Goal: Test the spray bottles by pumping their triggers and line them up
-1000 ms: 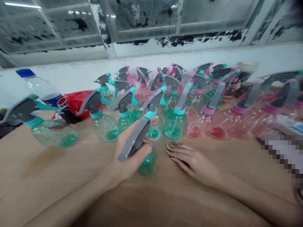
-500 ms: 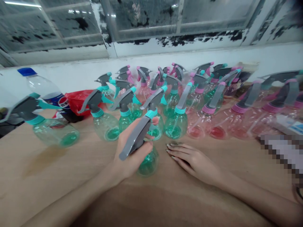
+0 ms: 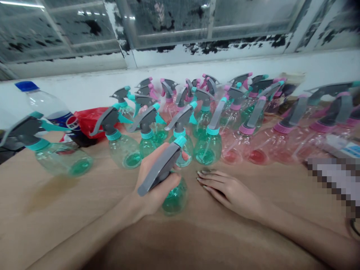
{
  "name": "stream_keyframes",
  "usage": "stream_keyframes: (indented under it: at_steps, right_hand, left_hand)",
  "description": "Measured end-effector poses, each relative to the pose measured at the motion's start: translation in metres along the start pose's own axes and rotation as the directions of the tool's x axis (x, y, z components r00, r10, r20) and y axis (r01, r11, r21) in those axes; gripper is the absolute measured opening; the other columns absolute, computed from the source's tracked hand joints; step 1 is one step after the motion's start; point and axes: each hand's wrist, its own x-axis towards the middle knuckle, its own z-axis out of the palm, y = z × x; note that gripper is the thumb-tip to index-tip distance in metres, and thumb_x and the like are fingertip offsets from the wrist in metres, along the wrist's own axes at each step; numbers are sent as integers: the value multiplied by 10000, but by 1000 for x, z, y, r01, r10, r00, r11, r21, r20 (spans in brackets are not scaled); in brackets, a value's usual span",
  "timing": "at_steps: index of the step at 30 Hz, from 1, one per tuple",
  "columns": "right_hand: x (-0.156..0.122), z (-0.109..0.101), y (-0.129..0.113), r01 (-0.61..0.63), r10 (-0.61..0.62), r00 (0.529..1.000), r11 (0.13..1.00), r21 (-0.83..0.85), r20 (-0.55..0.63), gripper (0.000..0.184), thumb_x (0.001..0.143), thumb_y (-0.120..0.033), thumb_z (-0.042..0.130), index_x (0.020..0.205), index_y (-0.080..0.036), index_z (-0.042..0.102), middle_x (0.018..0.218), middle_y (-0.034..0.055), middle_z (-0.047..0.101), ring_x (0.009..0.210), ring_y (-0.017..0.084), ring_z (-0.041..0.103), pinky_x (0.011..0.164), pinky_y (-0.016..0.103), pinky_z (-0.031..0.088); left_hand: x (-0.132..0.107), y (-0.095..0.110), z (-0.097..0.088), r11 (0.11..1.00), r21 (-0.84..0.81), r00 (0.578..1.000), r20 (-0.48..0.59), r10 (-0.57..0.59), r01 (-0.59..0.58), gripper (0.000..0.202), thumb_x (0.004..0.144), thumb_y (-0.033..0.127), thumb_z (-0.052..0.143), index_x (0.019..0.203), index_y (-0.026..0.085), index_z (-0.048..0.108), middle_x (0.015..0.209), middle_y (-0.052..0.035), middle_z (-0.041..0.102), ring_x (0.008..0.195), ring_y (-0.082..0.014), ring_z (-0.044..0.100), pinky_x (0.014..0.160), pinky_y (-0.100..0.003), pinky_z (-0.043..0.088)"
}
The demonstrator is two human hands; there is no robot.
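While the person's left hand (image 3: 153, 198) grips the held spray bottle (image 3: 176, 195), its fingers curl around the neck and upper body and hide the collar. That bottle, green with a grey sprayer head (image 3: 161, 167), is at the near side of the wooden table (image 3: 107, 187); whether its base touches the wood is hard to tell. Its turquoise nozzle tip (image 3: 180, 141) points away from the person. Just to the right of the held spray bottle, the right hand (image 3: 230, 189) lies palm down on the table, its fingers released and stretched out. Beyond the held spray bottle stand green spray bottles (image 3: 207, 150), and to the right of these, beyond it too, pink spray bottles (image 3: 233, 150). Well to its left sits another green spray bottle (image 3: 64, 157), with a blue-capped soda bottle (image 3: 45, 103) and a red plastic bag (image 3: 90, 120) farther back on that side.
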Motion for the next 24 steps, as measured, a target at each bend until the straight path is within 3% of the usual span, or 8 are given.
stream_keyframes:
  at_steps: [4, 9, 13, 15, 17, 20, 24]
  right_hand:
    - [0, 0, 0, 6, -6, 1000, 1000, 19, -15, 337, 973, -170, 437, 1243, -183, 639, 1245, 67, 679, 1208, 201, 589, 1051, 401, 481]
    - [0, 0, 0, 5, -4, 999, 1000, 24, -40, 340, 967, -166, 450, 1249, -200, 636, 1250, 57, 676, 1204, 196, 592, 1048, 397, 483]
    - [0, 0, -1, -1, 2, 1000, 1000, 24, -30, 341, 970, -171, 445, 1254, -200, 632, 1247, 57, 678, 1200, 198, 595, 1042, 405, 489]
    - [0, 0, -1, -6, 6, 1000, 1000, 23, -23, 342, 974, -176, 439, 1258, -198, 629, 1245, 58, 679, 1201, 202, 595, 1039, 412, 492]
    - [0, -1, -2, -9, 10, 1000, 1000, 29, -28, 347, 974, -179, 438, 1264, -213, 625, 1242, 55, 681, 1198, 203, 597, 1037, 418, 494]
    - [0, -1, -1, -15, 17, 999, 999, 44, -37, 351, 976, -182, 439, 1270, -237, 620, 1244, 48, 680, 1197, 201, 599, 1032, 420, 497]
    - [0, 0, 2, -6, 6, 1000, 999, 45, -12, 332, 982, -190, 439, 1253, -226, 627, 1245, 44, 679, 1215, 194, 586, 1050, 404, 478]
  left_hand:
    - [0, 3, -3, 997, -57, 998, 54, -44, 47, 165, 670, 174, 553, 824, 227, 580, 618, 58, 440, 489, -109, 355, 475, -253, 328]
    - [0, 3, -2, 997, -67, 998, 53, -30, 33, 125, 659, 187, 543, 776, 229, 554, 643, 49, 458, 519, -120, 378, 495, -258, 326]
    - [0, 5, -1, 999, -19, 999, 28, -31, 31, 260, 657, 159, 522, 888, 235, 616, 640, 47, 483, 492, -115, 351, 486, -262, 322]
    - [-1, 5, 0, 1000, -12, 999, 23, -24, 24, 346, 659, 134, 519, 968, 237, 635, 742, 22, 587, 548, -129, 449, 536, -268, 393]
    - [-2, 4, 1, 999, -32, 1000, 11, -14, 14, 384, 669, 120, 532, 1017, 241, 643, 914, -8, 670, 718, -168, 584, 667, -286, 484]
    - [-3, 2, 4, 997, -80, 1000, 1, -14, 14, 408, 688, 99, 544, 1053, 248, 649, 1110, -19, 688, 955, -204, 642, 860, -323, 523]
    - [-3, 1, 6, 994, -110, 1000, -9, -27, 26, 411, 692, 112, 552, 1067, 248, 648, 1209, -26, 671, 1003, -205, 654, 859, -321, 545]
